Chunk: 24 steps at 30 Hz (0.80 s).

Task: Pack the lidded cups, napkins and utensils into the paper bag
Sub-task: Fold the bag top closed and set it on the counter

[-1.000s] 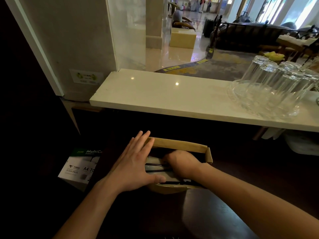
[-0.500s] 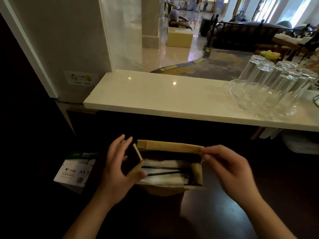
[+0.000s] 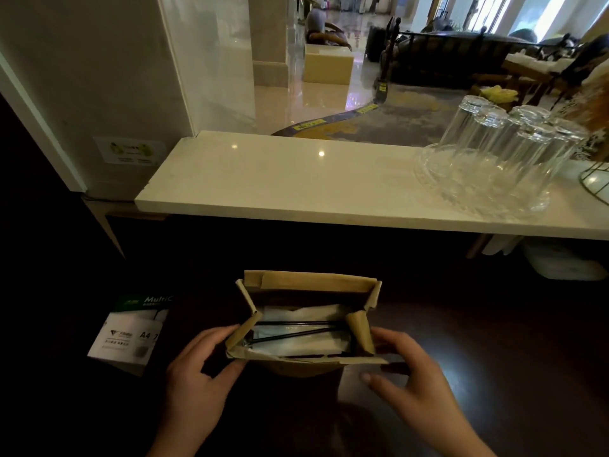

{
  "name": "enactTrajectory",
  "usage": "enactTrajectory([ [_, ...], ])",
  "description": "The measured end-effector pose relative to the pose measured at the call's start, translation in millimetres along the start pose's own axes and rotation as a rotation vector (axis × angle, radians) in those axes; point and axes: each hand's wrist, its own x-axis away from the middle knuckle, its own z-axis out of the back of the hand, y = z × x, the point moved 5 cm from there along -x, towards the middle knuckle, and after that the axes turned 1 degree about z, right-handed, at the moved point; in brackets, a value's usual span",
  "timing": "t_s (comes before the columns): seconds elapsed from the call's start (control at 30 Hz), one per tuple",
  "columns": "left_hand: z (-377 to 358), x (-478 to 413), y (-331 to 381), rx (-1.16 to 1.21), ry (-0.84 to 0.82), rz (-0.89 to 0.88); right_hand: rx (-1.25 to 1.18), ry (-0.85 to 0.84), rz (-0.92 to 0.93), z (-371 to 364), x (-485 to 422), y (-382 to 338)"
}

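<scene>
A wide, glossy-floored lobby fills the background, bright with daylight from tall windows at the far right, with a patterned grey-and-yellow carpet, dark sofas and a cream block-shaped stone plinth standing on it. A pale square pillar rises at the left and carries a small white sticker with green marks. In front of it runs a long cream polished stone counter, catching two small ceiling-light reflections. At its right end, a cluster of clear drinking glasses stands upside down on a clear glass tray.

Below the counter lies a very dark, shiny wooden work surface. Near its left side sits a white-and-green box of A4 paper, just beside the left hand.

The open brown paper bag stands upright on the dark surface, between the two hands, its top rim folded back. Inside lie white paper napkins with thin black utensils resting across them; any cups are hidden beneath.

The left hand holds the bag's left side, fingers curled around the near corner. The right hand has its fingers spread at the bag's right side, fingertips against the paper.
</scene>
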Motion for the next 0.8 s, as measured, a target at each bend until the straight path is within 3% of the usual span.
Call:
enactTrajectory([
  [0.23,-2,-16,2,-0.012,0.128,0.04,0.096,0.252,0.001,-6,-20,0],
  [0.8,-3,-27,2,0.013,0.138,0.143,0.038,0.24,0.049,-12,-38,4],
])
